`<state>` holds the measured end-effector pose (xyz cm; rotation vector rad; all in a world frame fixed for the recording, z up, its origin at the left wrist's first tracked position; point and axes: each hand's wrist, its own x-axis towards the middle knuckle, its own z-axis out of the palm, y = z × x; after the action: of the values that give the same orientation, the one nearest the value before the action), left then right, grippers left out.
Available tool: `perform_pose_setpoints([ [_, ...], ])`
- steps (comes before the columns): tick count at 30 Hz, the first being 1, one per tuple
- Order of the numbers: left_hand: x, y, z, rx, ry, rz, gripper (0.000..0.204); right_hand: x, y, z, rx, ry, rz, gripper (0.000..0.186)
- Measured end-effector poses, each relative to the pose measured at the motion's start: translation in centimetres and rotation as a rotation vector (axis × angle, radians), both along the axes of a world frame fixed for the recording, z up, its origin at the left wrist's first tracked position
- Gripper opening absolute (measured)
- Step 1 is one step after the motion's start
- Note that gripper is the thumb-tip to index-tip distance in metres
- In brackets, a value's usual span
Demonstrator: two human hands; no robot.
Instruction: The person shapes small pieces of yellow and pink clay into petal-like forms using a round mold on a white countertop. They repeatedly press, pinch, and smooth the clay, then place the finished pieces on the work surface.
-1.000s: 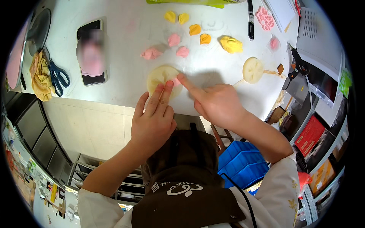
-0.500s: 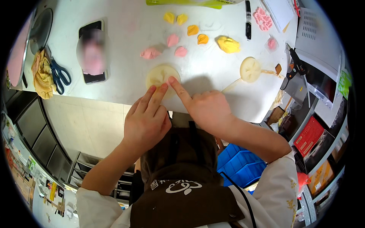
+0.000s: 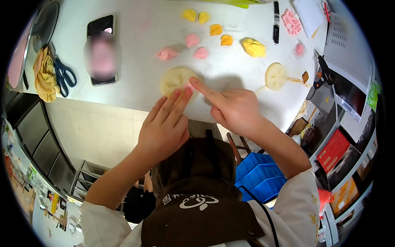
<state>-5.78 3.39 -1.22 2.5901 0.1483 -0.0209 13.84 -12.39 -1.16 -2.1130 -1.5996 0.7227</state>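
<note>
A round cream-coloured veined silicone mould (image 3: pixel 175 78) lies near the table's front edge. My left hand (image 3: pixel 164 129) has its fingers stretched out, the tips resting on the mould's near edge. From the right comes my right hand (image 3: pixel 238 107), its index finger extended and its other fingers curled under. That index fingertip presses at the mould's right side, where a small pink piece (image 3: pixel 189 85) shows beside my left fingertips. Behind the mould lie a pink lump of soft clay-like material (image 3: pixel 167 53) and two pink petals (image 3: pixel 192 40). Neither hand grips anything.
Yellow petals (image 3: pixel 189 15), orange petals (image 3: pixel 216 29) and a yellow lump (image 3: pixel 254 47) lie farther back. To the right are a second mould (image 3: pixel 275 76), a black marker (image 3: pixel 276 24) and a glue gun (image 3: pixel 324 72). Leftward sit a phone (image 3: pixel 101 24), scissors (image 3: pixel 63 76) and a yellow cloth (image 3: pixel 45 76).
The view has shifted slightly, so the table things appear a little farther right. Both hands stay at the mould, and my right index finger reaches across from the right with its tip on its edge.
</note>
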Motion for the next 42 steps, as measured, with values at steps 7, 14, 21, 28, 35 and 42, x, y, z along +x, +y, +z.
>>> perform_pose_setpoints([
  [7, 0.8, -0.3, 0.2, 0.088, 0.067, 0.051, 0.011, -0.5, -0.7, 0.1, -0.167, -0.14, 0.059, 0.088],
  [14, 0.1, 1.4, -0.9, -0.055, -0.077, 0.023, 0.013, -2.0, -0.3, 0.1, -0.095, -0.11, 0.006, 0.086],
  [21, 0.3, -0.3, -0.7, 0.065, -0.025, 0.04, 0.012, -0.9, -0.1, -0.4, 0.005, -0.015, -0.035, 0.082],
  [28, 0.8, -0.6, -0.5, -0.014, -0.025, 0.078, 0.013, -3.2, -0.3, 0.7, -0.228, -0.068, -0.086, 0.083],
  [35, 0.3, 0.9, 0.2, -0.077, -0.129, 0.126, 0.014, -2.3, 0.0, -0.2, 0.013, -0.076, -0.104, 0.081],
  [42, 0.8, 0.9, -0.1, -0.083, -0.178, 0.155, 0.016, -2.4, 0.4, 0.6, -0.169, -0.09, -0.063, 0.08],
])
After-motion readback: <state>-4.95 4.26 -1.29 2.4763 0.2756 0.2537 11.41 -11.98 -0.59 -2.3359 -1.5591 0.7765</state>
